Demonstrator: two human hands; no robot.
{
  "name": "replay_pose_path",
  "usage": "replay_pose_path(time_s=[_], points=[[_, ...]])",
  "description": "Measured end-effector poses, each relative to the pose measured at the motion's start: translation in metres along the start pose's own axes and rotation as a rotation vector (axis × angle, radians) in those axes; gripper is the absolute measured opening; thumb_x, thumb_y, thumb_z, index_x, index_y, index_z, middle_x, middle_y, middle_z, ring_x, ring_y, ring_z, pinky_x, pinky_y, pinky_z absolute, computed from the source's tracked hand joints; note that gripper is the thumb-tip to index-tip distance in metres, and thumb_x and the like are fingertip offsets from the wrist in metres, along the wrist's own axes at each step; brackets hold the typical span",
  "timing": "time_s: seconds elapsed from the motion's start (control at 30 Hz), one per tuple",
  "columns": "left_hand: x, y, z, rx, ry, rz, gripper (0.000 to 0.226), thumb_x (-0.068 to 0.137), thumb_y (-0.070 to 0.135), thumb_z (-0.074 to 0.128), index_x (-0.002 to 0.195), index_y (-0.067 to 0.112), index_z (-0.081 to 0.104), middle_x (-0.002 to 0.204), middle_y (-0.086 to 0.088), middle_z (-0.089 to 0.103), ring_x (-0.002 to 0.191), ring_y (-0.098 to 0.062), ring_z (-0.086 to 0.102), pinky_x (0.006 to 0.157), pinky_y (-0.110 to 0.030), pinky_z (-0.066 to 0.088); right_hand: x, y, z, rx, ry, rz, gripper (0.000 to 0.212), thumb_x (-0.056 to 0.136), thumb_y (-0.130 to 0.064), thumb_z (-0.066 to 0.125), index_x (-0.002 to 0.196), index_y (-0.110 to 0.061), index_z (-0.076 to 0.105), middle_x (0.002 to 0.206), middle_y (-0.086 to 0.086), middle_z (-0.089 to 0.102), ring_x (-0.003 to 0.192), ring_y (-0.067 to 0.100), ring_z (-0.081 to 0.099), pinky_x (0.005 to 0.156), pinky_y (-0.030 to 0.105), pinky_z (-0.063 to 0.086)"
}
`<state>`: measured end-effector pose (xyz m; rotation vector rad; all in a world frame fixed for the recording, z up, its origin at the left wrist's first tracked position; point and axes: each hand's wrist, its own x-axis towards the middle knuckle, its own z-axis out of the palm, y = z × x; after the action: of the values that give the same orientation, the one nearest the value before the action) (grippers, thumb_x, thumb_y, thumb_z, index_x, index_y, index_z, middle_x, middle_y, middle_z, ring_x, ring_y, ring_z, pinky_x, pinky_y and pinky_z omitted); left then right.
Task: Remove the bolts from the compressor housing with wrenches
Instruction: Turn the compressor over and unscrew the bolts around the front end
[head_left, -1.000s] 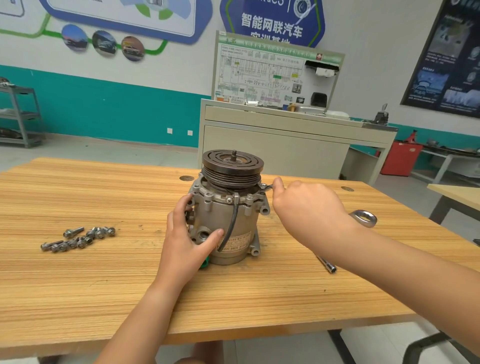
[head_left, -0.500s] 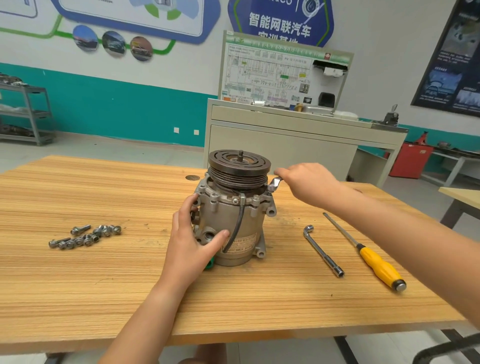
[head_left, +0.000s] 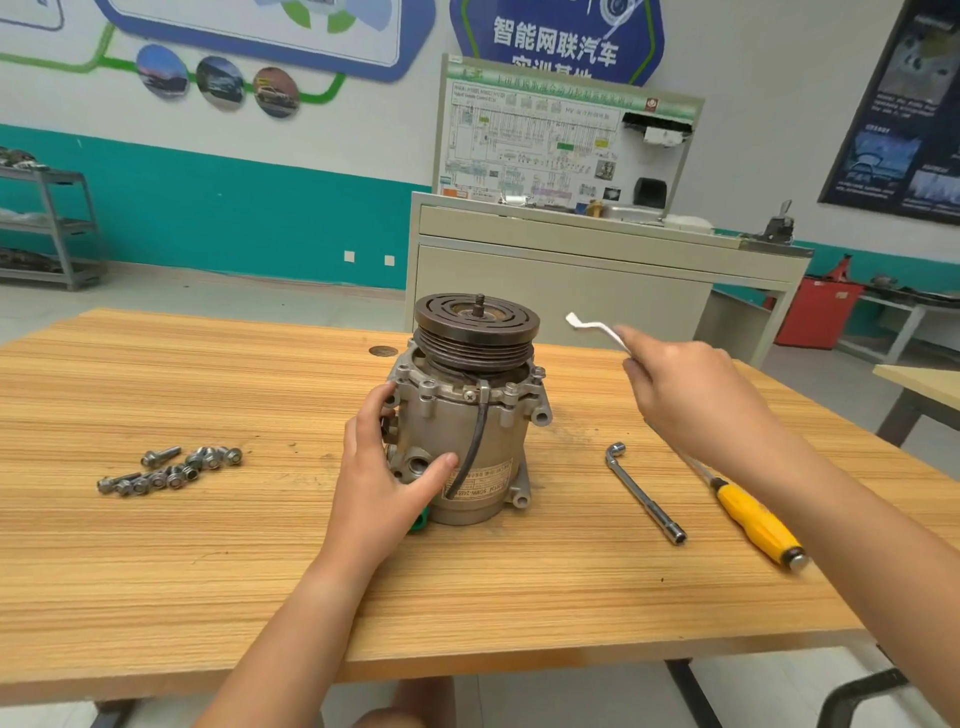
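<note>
The step in hand looked like a reset between bolts: the right hand (head_left: 691, 400) held the wrench (head_left: 597, 330) in the air, fingers clamped on its shank, its working end up beside the pulley (head_left: 475, 325) and touching nothing. That end was motion-blurred, so whether it was a ring or an open jaw could not be told. The compressor (head_left: 467, 431) stood upright near the middle of the table (head_left: 208, 571), and the left hand (head_left: 384, 467) gripped its near-left side, fingers (head_left: 371, 410) curled round the housing by the flange and thumb (head_left: 441, 462) pressed on the front. At least 2 flange bolts (head_left: 427, 385) seemed to sit in place, while a pile of loose bolts (head_left: 171, 470) lay well apart to the left. The next move probably called for lowering the wrench end onto a flange bolt under the pulley's overhang, seating it squarely, with the left hand bracing against the turn. A socket wrench (head_left: 644, 491) and a screwdriver (head_left: 753, 525) lay to the right.
</note>
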<state>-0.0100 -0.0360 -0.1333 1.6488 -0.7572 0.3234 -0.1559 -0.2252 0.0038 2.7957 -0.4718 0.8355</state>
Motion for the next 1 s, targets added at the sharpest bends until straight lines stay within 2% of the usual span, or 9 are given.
replay_pose_path(time_s=[0.17,0.33,0.43,0.5,0.6,0.7,0.8,0.93,1.0], points=[[0.000,0.000,0.000,-0.008,0.003,-0.003,0.088,0.071,0.035,0.077,0.121,0.067,0.013,0.138,0.006,0.038,0.123,-0.005,0.038,0.092,-0.021,0.033,-0.011,-0.028,-0.012,-0.210,-0.145,-0.041,0.047,0.092,-0.008,0.039,0.135,-0.024,0.034,0.072,0.000,0.048,0.069,0.022,0.048,0.055,0.029,0.035],[0.000,-0.002,0.001,-0.015,0.003,-0.009,0.086,0.071,0.035,0.077,0.124,0.063,0.015,0.136,0.005,0.039,0.123,-0.008,0.039,0.087,-0.013,0.031,-0.009,-0.059,-0.024,-0.498,-0.275,-0.091,0.044,0.085,0.003,0.040,0.128,-0.009,0.042,0.065,-0.001,0.036,0.065,0.020,0.041,0.039,0.026,0.020],[0.000,-0.002,0.002,-0.022,-0.002,-0.019,0.085,0.071,0.034,0.077,0.128,0.057,0.018,0.137,0.003,0.039,0.123,-0.010,0.041,0.089,-0.018,0.032,-0.009,-0.080,-0.022,-0.544,-0.340,-0.117,0.051,0.087,0.006,0.040,0.137,0.002,0.032,0.097,0.012,0.052,0.084,0.024,0.053,0.040,0.026,0.025],[0.001,-0.002,0.002,-0.029,-0.001,-0.019,0.085,0.071,0.033,0.077,0.130,0.055,0.018,0.137,0.003,0.039,0.124,-0.010,0.040,0.091,-0.021,0.033,-0.013,-0.079,-0.018,-0.548,-0.310,-0.141,0.056,0.088,0.007,0.038,0.140,0.007,0.021,0.119,0.018,0.050,0.086,0.026,0.055,0.039,0.027,0.026],[0.001,-0.001,0.002,-0.031,0.003,-0.023,0.086,0.071,0.033,0.077,0.132,0.054,0.019,0.138,0.003,0.039,0.124,-0.010,0.040,0.093,-0.024,0.034,-0.014,-0.057,-0.011,-0.532,-0.230,-0.145,0.059,0.089,0.003,0.036,0.143,0.002,0.011,0.088,0.008,0.054,0.062,0.020,0.050,0.037,0.027,0.022],[0.001,-0.001,0.001,-0.029,-0.001,-0.026,0.087,0.072,0.032,0.078,0.134,0.051,0.021,0.138,0.003,0.040,0.125,-0.013,0.041,0.096,-0.028,0.037,-0.001,-0.030,-0.008,-0.585,-0.187,-0.171,0.045,0.093,-0.008,0.035,0.137,-0.009,0.026,0.063,-0.001,0.030,0.050,0.017,0.034,0.039,0.025,0.017],[0.001,-0.001,0.001,-0.024,-0.001,-0.015,0.086,0.072,0.032,0.078,0.131,0.055,0.019,0.137,0.003,0.040,0.125,-0.012,0.041,0.096,-0.028,0.036,0.021,-0.007,0.002,-0.606,-0.119,-0.233,0.027,0.093,-0.007,0.037,0.118,-0.013,0.041,0.066,-0.001,0.035,0.060,0.020,0.041,0.045,0.026,0.023],[0.001,-0.002,0.000,-0.015,0.001,-0.014,0.086,0.071,0.034,0.077,0.128,0.059,0.018,0.138,0.004,0.039,0.124,-0.012,0.042,0.095,-0.027,0.036,0.054,-0.002,0.036,-0.422,-0.106,-0.300,0.025,0.091,0.001,0.036,0.110,-0.009,0.050,0.097,0.005,0.063,0.087,0.024,0.059,0.078,0.031,0.043],[0.000,-0.002,0.000,-0.006,0.003,-0.014,0.087,0.071,0.035,0.077,0.127,0.062,0.016,0.138,0.005,0.038,0.124,-0.011,0.042,0.093,-0.026,0.035,0.061,-0.005,0.054,-0.282,-0.041,-0.276,0.027,0.092,0.000,0.036,0.111,-0.009,0.054,0.101,0.006,0.064,0.090,0.025,0.059,0.076,0.032,0.046]])
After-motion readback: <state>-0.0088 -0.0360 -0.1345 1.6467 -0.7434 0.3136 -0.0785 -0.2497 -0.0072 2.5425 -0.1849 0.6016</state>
